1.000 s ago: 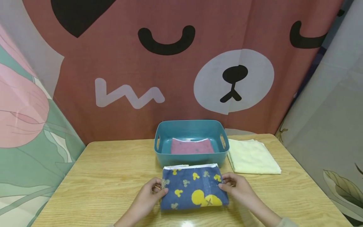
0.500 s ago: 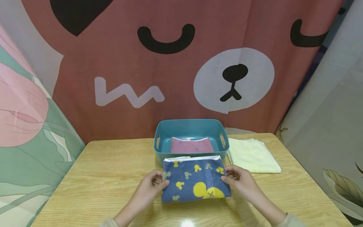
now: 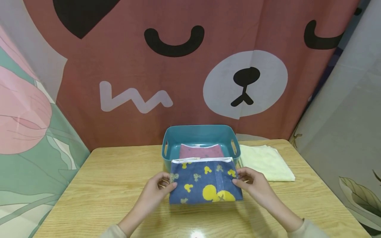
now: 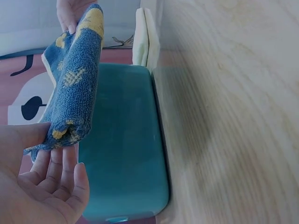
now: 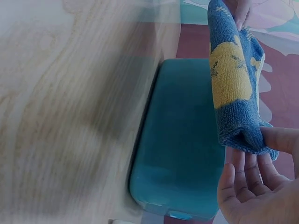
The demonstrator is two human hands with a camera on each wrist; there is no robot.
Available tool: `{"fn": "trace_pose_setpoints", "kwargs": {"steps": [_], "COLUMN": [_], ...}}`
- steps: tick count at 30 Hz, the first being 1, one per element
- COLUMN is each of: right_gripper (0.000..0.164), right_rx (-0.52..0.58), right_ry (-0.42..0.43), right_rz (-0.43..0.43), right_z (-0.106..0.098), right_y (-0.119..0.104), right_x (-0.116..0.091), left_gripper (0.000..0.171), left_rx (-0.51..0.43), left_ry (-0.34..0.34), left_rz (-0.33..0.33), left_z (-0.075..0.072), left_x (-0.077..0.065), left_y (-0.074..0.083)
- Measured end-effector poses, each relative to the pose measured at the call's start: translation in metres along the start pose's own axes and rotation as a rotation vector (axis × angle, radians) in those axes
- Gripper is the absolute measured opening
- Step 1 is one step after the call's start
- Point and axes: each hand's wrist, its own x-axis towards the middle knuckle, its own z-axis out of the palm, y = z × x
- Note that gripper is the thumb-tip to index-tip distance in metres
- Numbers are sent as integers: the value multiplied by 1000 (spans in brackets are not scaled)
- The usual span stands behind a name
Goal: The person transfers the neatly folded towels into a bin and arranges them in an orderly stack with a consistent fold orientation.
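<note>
A folded blue towel [image 3: 194, 186] with yellow mouse-head shapes and a white edge is held up off the table between both hands. My left hand [image 3: 154, 191] pinches its left side, thumb on the near face and fingers behind. On the right side, my right hand [image 3: 257, 186] pinches it the same way. Both wrist views show the towel [image 4: 77, 79] as a thick folded roll, raised above the table in front of the teal basket [image 5: 177, 135]. In the head view it covers part of the basket's front wall. Inside the basket [image 3: 197, 129] lies a folded pink towel [image 3: 200, 152].
A folded pale yellow towel [image 3: 266, 163] lies right of the basket. The wooden table [image 3: 119, 175] ends at the back against a curtain [image 3: 134, 66] printed with a bear face. More printed curtains hang at the left and right.
Both hands have raised the blue towel and moved it forward, toward the basket. Its upper edge now overlaps the basket's front rim in the head view. The pink and yellow towels have not moved.
</note>
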Motion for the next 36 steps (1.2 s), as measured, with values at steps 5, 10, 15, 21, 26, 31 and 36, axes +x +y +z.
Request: {"fn": "trace_pose_setpoints", "kwargs": {"steps": [5,10,15,21,26,31,36], "right_gripper": [29,27,24,24,26,26,29], "right_rx": [-10,-13,-5,-7,6,44,93], "right_ry": [-2,11,26,26,32,28,28], "right_rz": [-20,-66,-102,-118,-115,-86,-65], "right_z": [-4,-6,-8,-10,-11,-11,-11], "right_y": [-5,-7,-12,-17,-20,-21,-21], "right_x": [2,6,9,12,18,26,35], "left_gripper": [15,15,16,17,19,20,24], "left_rx": [3,10,25,16,6,-5,-26], "left_ry": [14,32,48,67,89,100,120], "left_rz": [11,29,44,47,64,72,56], "left_z": [-2,-7,-13,-17,-20,-22,-21], "left_x": [2,5,9,15,23,29,37], "left_y": [6,14,20,24,27,28,27]}}
